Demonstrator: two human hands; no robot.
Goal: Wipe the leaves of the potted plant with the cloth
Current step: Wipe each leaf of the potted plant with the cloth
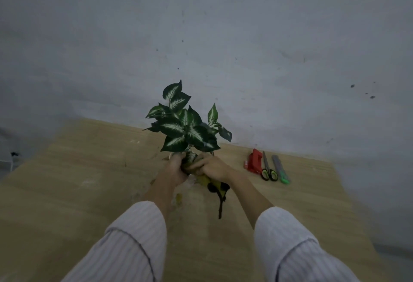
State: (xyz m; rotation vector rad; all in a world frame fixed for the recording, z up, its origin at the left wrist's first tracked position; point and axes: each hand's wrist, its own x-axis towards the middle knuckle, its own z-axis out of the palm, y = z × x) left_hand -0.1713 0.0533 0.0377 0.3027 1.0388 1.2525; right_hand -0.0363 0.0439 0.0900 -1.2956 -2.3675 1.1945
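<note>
Wooden table (89, 192) with red tool (254, 161), scissors (268, 167), green-tipped cutter (280, 170).

leaves (185, 129) dark green, white-veined | cloth (205, 180) yellow-black | sleeve (125, 248) pale striped

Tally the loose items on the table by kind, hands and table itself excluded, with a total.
Potted plant: 1
Cloth, yellow-green with black parts, held by the right hand: 1
Red tool: 1
Scissors: 1
Green-ended utility knife: 1
Total: 5
</note>
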